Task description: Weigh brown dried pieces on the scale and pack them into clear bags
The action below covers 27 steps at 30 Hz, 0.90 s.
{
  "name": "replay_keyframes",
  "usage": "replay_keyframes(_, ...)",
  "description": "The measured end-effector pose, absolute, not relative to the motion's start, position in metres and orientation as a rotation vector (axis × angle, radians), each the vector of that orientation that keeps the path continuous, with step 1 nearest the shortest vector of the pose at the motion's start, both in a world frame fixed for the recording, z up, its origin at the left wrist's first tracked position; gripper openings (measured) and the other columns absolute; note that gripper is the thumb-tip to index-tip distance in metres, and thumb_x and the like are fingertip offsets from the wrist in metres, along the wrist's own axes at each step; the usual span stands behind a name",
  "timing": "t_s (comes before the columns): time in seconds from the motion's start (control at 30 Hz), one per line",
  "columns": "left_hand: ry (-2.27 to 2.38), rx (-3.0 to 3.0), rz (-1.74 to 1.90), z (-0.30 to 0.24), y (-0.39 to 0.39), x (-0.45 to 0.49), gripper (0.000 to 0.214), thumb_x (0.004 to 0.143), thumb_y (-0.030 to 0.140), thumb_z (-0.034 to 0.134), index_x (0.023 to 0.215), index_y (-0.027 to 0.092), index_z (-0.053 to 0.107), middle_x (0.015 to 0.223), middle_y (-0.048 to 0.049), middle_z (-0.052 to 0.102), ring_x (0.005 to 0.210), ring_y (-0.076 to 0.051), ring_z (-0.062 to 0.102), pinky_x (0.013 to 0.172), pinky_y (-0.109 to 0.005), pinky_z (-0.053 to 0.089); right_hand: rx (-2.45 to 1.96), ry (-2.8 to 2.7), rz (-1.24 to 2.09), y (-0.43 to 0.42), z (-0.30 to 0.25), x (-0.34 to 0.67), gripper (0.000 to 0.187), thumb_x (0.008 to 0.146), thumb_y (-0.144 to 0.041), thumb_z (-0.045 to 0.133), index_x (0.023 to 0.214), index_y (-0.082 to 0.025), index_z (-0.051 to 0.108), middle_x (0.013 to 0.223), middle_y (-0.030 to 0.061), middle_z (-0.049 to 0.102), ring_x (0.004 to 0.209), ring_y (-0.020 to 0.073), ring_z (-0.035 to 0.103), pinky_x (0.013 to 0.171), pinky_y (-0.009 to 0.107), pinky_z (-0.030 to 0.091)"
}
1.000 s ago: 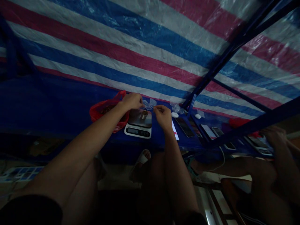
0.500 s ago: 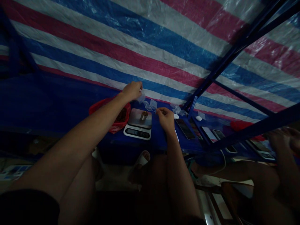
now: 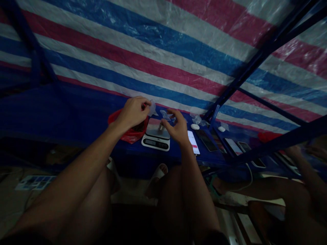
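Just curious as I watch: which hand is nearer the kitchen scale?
Right hand: beside the kitchen scale, fingers reaching over it. The left hand is farther off, over a red bag.

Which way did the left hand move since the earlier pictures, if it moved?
Yes: the left hand moved left, away from the kitchen scale.

Your left hand [image 3: 131, 114]: fingers cover part of a clear plastic piece [image 3: 152, 108], hiding its full shape. Red plastic bag [image 3: 129, 134]: contents dark, partly behind that hand, not identifiable. Second clear piece [image 3: 165, 115] by your right hand [image 3: 177, 129]: edges too faint to trace. Small object on the digital scale [image 3: 160, 127]: too small and dim to name. Scale display [image 3: 155, 144]: digits unreadable. Co-worker's hand [image 3: 293, 151]: dim, partly behind a blue frame bar [image 3: 276, 143]. Printed sheet [image 3: 35, 182] on the floor: too dim to read.
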<state>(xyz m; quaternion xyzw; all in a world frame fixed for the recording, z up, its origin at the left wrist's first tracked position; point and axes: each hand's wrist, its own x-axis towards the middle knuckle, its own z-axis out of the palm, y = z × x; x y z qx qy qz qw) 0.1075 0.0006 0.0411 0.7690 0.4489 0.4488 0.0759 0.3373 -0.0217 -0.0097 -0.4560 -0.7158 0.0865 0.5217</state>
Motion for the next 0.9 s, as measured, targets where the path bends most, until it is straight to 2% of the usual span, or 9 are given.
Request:
replay_keyframes(0.07,1.290,2.301,1.360,0.039,-0.010,0.108,0.021,0.092,0.025,0.065,0.100,0.017,0.083,0.103,-0.0088,0.083,0.089,-0.023,0.075,0.091,-0.035,0.060,-1.006,-1.863,0.110,-0.023,-0.008,0.324,0.070,0.082,-0.051,0.086,0.142,-0.023,0.065,0.144,0.0160,0.070,0.131,0.0351,0.063,0.114,0.056,0.051)
replay_keyframes(0.13,1.237,2.294,1.342,0.038,-0.020,0.109,0.020,0.091,0.029,0.068,0.098,0.017,0.083,0.102,-0.0081,0.083,0.086,-0.022,0.074,0.089,-0.034,0.060,-0.964,-1.947,0.070,-0.022,-0.008,0.313,0.080,0.079,-0.048,0.089,0.150,-0.024,0.060,0.154,0.0167,0.063,0.143,0.0370,0.055,0.121,0.058,0.044)
replay_keyframes(0.27,1.209,2.337,1.266,0.037,-0.033,0.109,0.020,0.093,0.032,0.069,0.098,0.018,0.082,0.101,-0.0077,0.082,0.092,-0.023,0.074,0.095,-0.036,0.059,-0.978,-2.002,0.115,-0.021,-0.008,0.303,0.060,0.084,-0.037,0.083,0.141,-0.025,0.066,0.146,0.0129,0.069,0.138,0.0357,0.058,0.125,0.060,0.039)
replay_keyframes(0.53,1.175,2.451,1.208,0.032,-0.036,0.101,0.028,0.094,0.040,0.072,0.110,0.019,0.079,0.118,-0.0094,0.079,0.112,-0.028,0.073,0.106,-0.041,0.056,-0.967,-1.965,0.200,-0.025,-0.007,0.308,0.039,0.087,-0.041,0.079,0.124,-0.028,0.075,0.130,0.0102,0.075,0.126,0.0339,0.064,0.116,0.056,0.048)
replay_keyframes(0.63,1.061,2.323,1.265,0.029,-0.032,0.099,0.053,0.085,0.043,0.084,0.130,0.020,0.073,0.133,-0.0108,0.075,0.124,-0.029,0.071,0.110,-0.042,0.055,-0.957,-1.912,0.244,-0.027,-0.006,0.309,0.035,0.092,-0.051,0.076,0.117,-0.027,0.077,0.121,0.0111,0.077,0.119,0.0343,0.066,0.109,0.055,0.051)
replay_keyframes(0.73,0.875,2.098,1.231,0.025,-0.026,0.095,0.077,0.082,0.046,0.086,0.150,0.019,0.061,0.144,-0.0148,0.071,0.131,-0.030,0.069,0.108,-0.042,0.058,-0.964,-1.852,0.332,-0.029,-0.005,0.308,0.036,0.094,-0.056,0.074,0.113,-0.025,0.079,0.112,0.0109,0.078,0.105,0.0308,0.069,0.095,0.048,0.057)
replay_keyframes(0.83,0.746,1.960,1.086,0.025,-0.022,0.089,0.077,0.082,0.053,0.085,0.148,0.018,0.066,0.148,-0.0173,0.070,0.136,-0.033,0.068,0.107,-0.043,0.060,-0.972,-1.795,0.433,-0.034,-0.002,0.305,0.037,0.095,-0.056,0.073,0.112,-0.024,0.081,0.112,0.0096,0.080,0.097,0.0268,0.070,0.085,0.042,0.058)
replay_keyframes(0.9,0.717,1.913,1.009,0.027,-0.021,0.085,0.078,0.078,0.059,0.087,0.143,0.018,0.071,0.143,-0.0165,0.073,0.136,-0.035,0.068,0.107,-0.046,0.060,-0.967,-1.783,0.522,-0.038,0.001,0.303,0.038,0.095,-0.057,0.072,0.112,-0.025,0.082,0.114,0.0082,0.081,0.098,0.0260,0.072,0.084,0.041,0.059)
